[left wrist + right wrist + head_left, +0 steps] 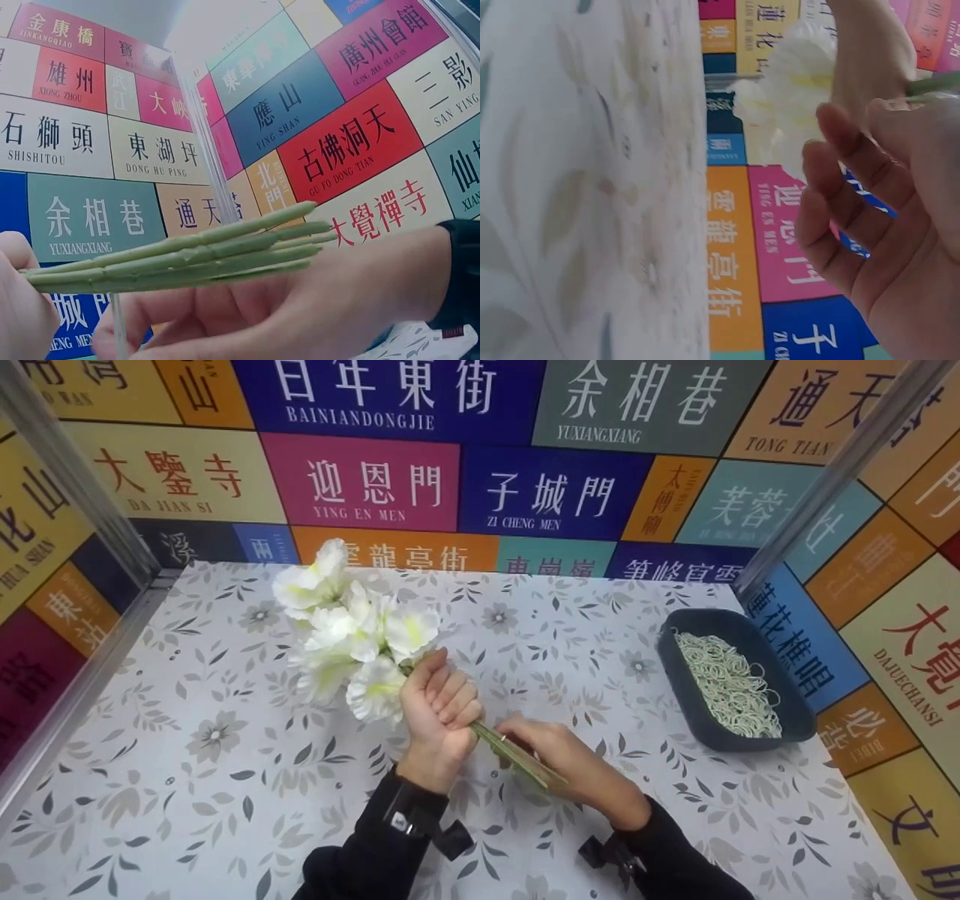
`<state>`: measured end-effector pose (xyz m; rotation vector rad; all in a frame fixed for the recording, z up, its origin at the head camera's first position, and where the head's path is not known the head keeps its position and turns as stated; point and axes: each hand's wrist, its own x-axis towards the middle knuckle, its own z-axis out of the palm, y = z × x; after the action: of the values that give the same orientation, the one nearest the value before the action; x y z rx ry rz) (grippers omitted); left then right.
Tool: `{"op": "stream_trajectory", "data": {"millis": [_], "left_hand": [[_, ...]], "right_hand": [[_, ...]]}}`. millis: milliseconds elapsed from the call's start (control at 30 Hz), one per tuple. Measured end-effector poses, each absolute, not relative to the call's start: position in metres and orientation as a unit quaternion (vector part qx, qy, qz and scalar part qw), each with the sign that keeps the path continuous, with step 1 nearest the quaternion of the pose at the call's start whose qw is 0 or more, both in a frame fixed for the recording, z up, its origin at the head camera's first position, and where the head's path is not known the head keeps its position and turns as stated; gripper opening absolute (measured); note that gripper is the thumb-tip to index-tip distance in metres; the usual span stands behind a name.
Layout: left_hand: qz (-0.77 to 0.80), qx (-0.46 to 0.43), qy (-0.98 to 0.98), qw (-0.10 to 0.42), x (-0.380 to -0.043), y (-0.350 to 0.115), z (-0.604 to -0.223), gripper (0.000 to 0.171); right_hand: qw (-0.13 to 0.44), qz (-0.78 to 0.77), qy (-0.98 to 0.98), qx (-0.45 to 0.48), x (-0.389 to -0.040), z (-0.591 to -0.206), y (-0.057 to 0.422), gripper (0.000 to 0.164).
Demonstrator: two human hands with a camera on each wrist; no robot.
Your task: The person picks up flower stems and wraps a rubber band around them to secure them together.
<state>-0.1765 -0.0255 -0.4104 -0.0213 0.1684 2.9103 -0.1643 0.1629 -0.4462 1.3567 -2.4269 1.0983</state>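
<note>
In the head view, my left hand (442, 705) grips a bunch of white artificial flowers (352, 630) by the stems, just below the blooms. The blooms tilt toward the far left, and the green stems (525, 757) run down to the right. My right hand (574, 757) is beside the lower stems, its fingers bent. From the stems (187, 259) in the left wrist view, a thin pale rubber band (118, 326) stretches down to the right hand's fingers. The right wrist view shows that hand's fingers curled; the band cannot be made out clearly there.
A dark tray (697, 731) with many pale rubber bands (727, 682) stands on the right of the table. A floral cloth (217, 780) covers the tabletop. Colourful printed panels (360, 484) with metal corner posts (817, 480) close off the back and sides.
</note>
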Motion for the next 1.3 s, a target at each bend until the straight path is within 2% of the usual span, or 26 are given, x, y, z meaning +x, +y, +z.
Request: {"op": "stream_trajectory", "data": {"millis": [233, 500, 800, 900, 1067, 1233, 1300], "left_hand": [[0.998, 0.001, 0.023, 0.059, -0.18, -0.032, -0.412, 0.057], [1.0, 0.003, 0.002, 0.003, -0.186, -0.044, -0.415, 0.059], [1.0, 0.012, 0.017, -0.019, -0.189, -0.05, -0.417, 0.06], [0.999, 0.011, 0.03, -0.028, -0.191, -0.05, -0.419, 0.06], [0.998, 0.006, 0.057, -0.017, -0.191, -0.047, -0.42, 0.057], [0.994, -0.004, 0.106, -0.009, -0.189, -0.042, -0.421, 0.055], [0.992, -0.002, 0.125, 0.009, -0.187, -0.039, -0.42, 0.055]], "right_hand": [[0.066, 0.396, -0.798, 0.449, -0.152, -0.461, 0.141, 0.007], [0.075, 0.335, -0.832, 0.436, -0.136, -0.456, 0.131, 0.009], [0.155, 0.264, -0.859, 0.411, -0.115, -0.441, 0.123, 0.006], [0.197, 0.242, -0.858, 0.408, -0.112, -0.434, 0.127, 0.003], [0.267, 0.221, -0.852, 0.392, -0.116, -0.42, 0.138, 0.008], [0.298, 0.216, -0.85, 0.376, -0.124, -0.409, 0.151, 0.01], [0.308, 0.212, -0.85, 0.372, -0.128, -0.407, 0.155, 0.01]]}}
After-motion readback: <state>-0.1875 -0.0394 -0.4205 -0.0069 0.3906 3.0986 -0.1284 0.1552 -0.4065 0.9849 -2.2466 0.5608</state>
